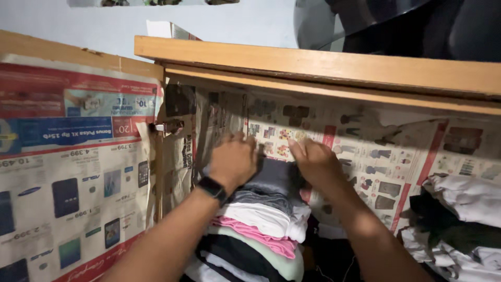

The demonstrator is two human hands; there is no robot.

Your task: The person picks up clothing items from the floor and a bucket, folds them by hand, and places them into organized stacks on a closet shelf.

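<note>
Both my hands reach into a wooden cupboard lined with newspaper. My left hand (233, 161), with a black watch on its wrist, presses on top of a stack of folded clothes (261, 230). My right hand (314, 163) grips the edge of the top dark grey garment (274, 175) at the back of the stack. Below it lie grey, white, pink, pale green and black folded pieces.
The cupboard's open door (73, 172) stands at the left, covered in printed newspaper, with a metal hinge (166, 127). A wooden shelf edge (323, 65) runs above. A second heap of white and dark clothes (459, 219) lies at the right.
</note>
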